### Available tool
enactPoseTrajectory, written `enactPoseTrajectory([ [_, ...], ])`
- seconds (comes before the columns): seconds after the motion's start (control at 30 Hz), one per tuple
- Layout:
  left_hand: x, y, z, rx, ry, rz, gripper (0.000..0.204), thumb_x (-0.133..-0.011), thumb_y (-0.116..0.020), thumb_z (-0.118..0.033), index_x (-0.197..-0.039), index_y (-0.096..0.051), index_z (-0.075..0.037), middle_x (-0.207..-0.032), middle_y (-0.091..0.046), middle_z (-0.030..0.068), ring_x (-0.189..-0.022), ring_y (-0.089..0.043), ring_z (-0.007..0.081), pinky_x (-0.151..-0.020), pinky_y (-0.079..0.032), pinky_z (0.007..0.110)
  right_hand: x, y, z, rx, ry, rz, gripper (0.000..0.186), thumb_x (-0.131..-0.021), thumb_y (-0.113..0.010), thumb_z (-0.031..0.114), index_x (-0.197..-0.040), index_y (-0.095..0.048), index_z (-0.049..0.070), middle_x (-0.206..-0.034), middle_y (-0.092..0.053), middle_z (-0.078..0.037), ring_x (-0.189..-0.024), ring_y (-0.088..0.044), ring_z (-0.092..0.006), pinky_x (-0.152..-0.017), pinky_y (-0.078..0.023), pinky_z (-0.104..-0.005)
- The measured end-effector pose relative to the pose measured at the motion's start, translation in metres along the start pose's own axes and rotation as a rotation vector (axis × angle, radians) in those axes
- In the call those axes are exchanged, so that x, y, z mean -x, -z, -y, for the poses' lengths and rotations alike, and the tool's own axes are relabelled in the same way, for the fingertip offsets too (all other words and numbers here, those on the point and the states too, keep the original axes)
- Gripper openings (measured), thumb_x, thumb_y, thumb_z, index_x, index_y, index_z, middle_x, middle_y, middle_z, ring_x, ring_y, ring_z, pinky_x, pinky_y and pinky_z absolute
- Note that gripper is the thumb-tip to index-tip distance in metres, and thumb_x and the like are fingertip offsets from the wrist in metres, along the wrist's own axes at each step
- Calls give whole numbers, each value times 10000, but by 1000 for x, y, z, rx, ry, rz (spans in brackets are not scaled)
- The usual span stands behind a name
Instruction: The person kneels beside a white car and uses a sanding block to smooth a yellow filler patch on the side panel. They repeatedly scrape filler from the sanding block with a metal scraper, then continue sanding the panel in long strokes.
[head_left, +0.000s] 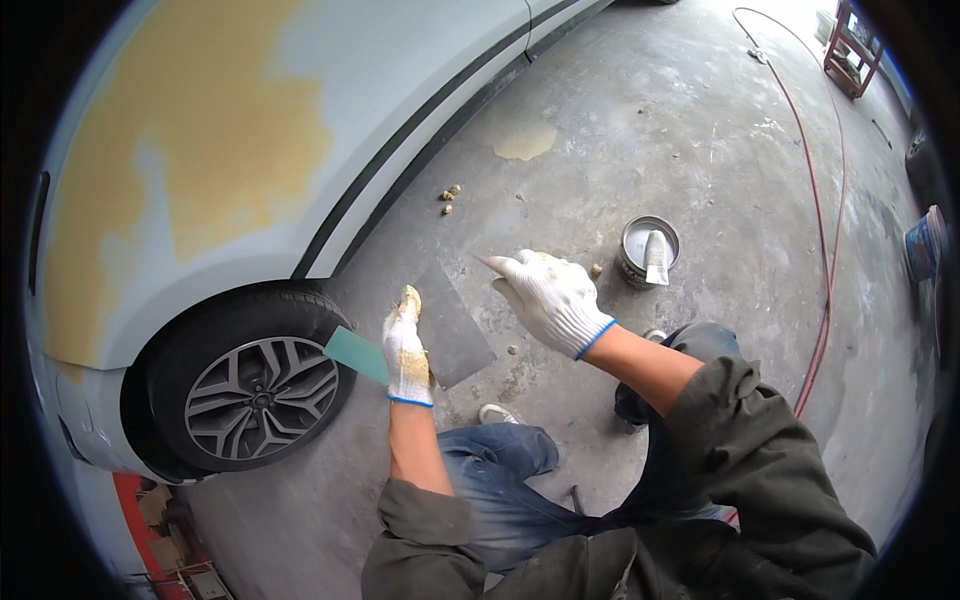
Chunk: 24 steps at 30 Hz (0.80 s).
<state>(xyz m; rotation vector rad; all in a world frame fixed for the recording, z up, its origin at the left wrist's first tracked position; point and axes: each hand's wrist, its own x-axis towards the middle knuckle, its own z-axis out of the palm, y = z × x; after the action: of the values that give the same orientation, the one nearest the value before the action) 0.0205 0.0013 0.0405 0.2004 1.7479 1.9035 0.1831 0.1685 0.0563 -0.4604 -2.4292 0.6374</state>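
Note:
My left hand (408,355), in a white glove smeared with yellow paste, is closed on a grey flat plate (455,340) and a green flat spreader (350,350) that sticks out to the left. My right hand (545,295), also gloved, is raised to the upper right of the plate, fingers closed; a thin pale tip pokes out toward the left, too unclear to name. Behind it on the floor stands a round tin (633,270) with a pale tube (657,262) lying across its top. Small yellowish lumps (449,196) lie on the floor beyond the plate.
A white car body (400,60) with yellow patches and a wheel (260,400) fills the left. My legs bend below. Red hoses (820,250) run along the right floor, near a red cart (850,55) and a blue bucket (920,245). A red-edged object (130,510) sits lower left.

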Motion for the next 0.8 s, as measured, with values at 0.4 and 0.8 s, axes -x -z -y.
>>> enactPoseTrajectory([
  [0.4, 5, -12, -5, -147, -113, -35, 424, -1019, -556, -314, -1209, -631, 58, -1169, -656, 81, -1068, -587, 133, -958, -431, 258, -1, 11, 18, 83, 271, 81, 281, -893, -562, 156, -1170, -610, 145, -926, -672, -98, -831, -664, -308, -705, -542, -424],
  [0.8, 13, 3, 20, -631, -715, 479, 303, -1018, -557, -210, -1247, -639, -30, -1101, -676, 128, -998, -651, 204, -874, -518, 314, -16, -8, 15, -943, -309, 392, 355, -1022, -499, 336, -1086, -619, 8, -828, -664, -91, -785, -607, -153, -746, -502, -321],
])
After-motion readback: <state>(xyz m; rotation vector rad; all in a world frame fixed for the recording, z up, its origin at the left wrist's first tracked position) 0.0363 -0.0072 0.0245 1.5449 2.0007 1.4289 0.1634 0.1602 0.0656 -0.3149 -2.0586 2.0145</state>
